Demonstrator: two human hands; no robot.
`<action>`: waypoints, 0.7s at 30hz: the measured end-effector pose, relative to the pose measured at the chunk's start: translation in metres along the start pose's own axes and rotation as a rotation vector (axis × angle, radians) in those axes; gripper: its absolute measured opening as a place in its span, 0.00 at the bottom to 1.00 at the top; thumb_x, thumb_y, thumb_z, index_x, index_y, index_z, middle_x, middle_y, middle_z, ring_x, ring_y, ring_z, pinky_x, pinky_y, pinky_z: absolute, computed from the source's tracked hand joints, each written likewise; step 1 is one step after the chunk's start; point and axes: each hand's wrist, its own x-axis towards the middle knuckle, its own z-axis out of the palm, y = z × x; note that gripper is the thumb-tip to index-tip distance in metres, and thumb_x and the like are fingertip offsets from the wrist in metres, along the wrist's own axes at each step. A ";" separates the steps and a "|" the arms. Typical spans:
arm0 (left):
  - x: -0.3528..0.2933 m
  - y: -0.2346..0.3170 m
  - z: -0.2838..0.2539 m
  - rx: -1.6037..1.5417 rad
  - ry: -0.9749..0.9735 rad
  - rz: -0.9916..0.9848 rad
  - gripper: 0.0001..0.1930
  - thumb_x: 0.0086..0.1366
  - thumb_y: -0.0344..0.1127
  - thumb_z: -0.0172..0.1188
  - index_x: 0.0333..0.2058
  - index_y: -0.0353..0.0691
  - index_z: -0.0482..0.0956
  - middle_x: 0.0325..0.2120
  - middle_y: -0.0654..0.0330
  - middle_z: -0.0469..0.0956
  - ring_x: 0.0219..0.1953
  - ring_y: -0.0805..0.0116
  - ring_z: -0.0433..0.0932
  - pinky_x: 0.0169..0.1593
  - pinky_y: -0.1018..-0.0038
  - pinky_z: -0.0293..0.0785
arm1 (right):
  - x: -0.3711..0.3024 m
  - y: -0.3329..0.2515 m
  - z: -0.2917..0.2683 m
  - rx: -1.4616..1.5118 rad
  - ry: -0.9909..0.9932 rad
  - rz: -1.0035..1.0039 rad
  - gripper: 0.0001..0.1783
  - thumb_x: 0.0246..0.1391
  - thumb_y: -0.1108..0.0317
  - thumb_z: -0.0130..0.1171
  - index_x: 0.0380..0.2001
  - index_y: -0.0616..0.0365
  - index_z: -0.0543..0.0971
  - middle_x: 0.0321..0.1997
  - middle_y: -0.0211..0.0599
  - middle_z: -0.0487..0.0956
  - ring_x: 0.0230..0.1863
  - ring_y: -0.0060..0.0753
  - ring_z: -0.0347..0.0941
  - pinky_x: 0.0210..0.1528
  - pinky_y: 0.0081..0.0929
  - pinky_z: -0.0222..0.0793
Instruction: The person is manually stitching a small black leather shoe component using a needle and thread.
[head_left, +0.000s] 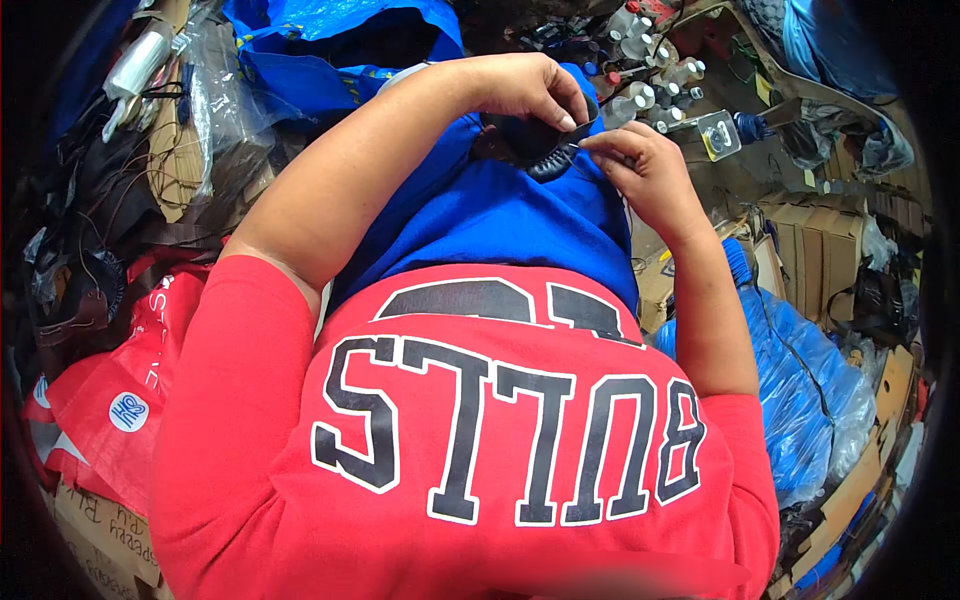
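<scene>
A black, leather-like item [522, 138] rests on the blue cloth [540, 215] over my lap; a ribbed, glossy black part [552, 164] shows at its near edge. Its exact kind is partly hidden. My left hand [530, 90] reaches over from above, thumb and fingers closed on the item's upper right edge. At its right, my right hand [645, 170] pinches thumb and forefinger around a thin, pale, needle-like thing close to the item. Both hands are only a short gap apart.
Several small bottles [640, 45] stand at the far right beyond my hands. A blue bag [340, 40] lies open at the far side. Cardboard boxes [815, 250] and blue plastic wrapping [800, 400] crowd the right; a red bag [120, 370] lies at the left.
</scene>
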 end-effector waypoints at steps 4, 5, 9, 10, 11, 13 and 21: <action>0.005 -0.007 -0.002 0.024 -0.021 0.047 0.13 0.56 0.35 0.63 0.40 0.38 0.79 0.33 0.67 0.77 0.37 0.78 0.72 0.46 0.79 0.67 | 0.009 0.021 -0.002 0.142 -0.137 0.104 0.09 0.48 0.71 0.61 0.34 0.49 0.83 0.29 0.31 0.72 0.36 0.27 0.71 0.38 0.22 0.65; 0.007 -0.008 -0.002 0.026 -0.026 0.053 0.13 0.56 0.35 0.63 0.40 0.38 0.79 0.33 0.67 0.77 0.37 0.78 0.72 0.46 0.79 0.67 | 0.009 0.035 -0.001 0.260 -0.190 0.125 0.10 0.49 0.70 0.61 0.36 0.51 0.83 0.33 0.28 0.73 0.41 0.21 0.69 0.42 0.20 0.64; 0.007 -0.016 -0.004 -0.047 -0.071 0.067 0.15 0.55 0.34 0.64 0.42 0.39 0.78 0.35 0.67 0.77 0.38 0.78 0.71 0.45 0.79 0.67 | 0.010 0.050 0.010 0.629 -0.214 0.158 0.10 0.50 0.71 0.60 0.38 0.57 0.81 0.36 0.26 0.76 0.40 0.16 0.68 0.45 0.17 0.64; 0.008 -0.017 -0.004 -0.019 -0.065 0.091 0.16 0.55 0.34 0.64 0.43 0.39 0.77 0.35 0.67 0.77 0.38 0.78 0.71 0.45 0.79 0.67 | 0.009 0.051 0.016 0.622 -0.216 0.153 0.10 0.50 0.71 0.60 0.38 0.57 0.81 0.36 0.26 0.76 0.40 0.16 0.68 0.45 0.17 0.64; 0.007 -0.015 -0.003 0.022 -0.056 0.060 0.15 0.54 0.34 0.64 0.42 0.40 0.78 0.35 0.67 0.77 0.38 0.77 0.71 0.45 0.78 0.67 | 0.008 0.047 0.023 0.694 -0.164 0.189 0.10 0.50 0.71 0.61 0.37 0.57 0.81 0.35 0.25 0.76 0.38 0.15 0.69 0.43 0.16 0.64; 0.005 -0.010 -0.002 0.067 -0.040 0.074 0.15 0.54 0.33 0.64 0.42 0.41 0.78 0.35 0.67 0.77 0.37 0.78 0.71 0.45 0.78 0.67 | 0.005 0.038 0.030 0.755 -0.097 0.256 0.08 0.50 0.72 0.62 0.35 0.58 0.80 0.32 0.21 0.77 0.35 0.13 0.68 0.39 0.13 0.64; -0.024 -0.026 0.005 0.307 0.379 0.204 0.15 0.56 0.29 0.55 0.44 0.41 0.77 0.41 0.54 0.73 0.46 0.59 0.72 0.53 0.69 0.65 | -0.007 0.005 0.023 0.114 0.084 -0.017 0.11 0.44 0.73 0.63 0.36 0.53 0.81 0.24 0.31 0.70 0.26 0.24 0.68 0.31 0.21 0.65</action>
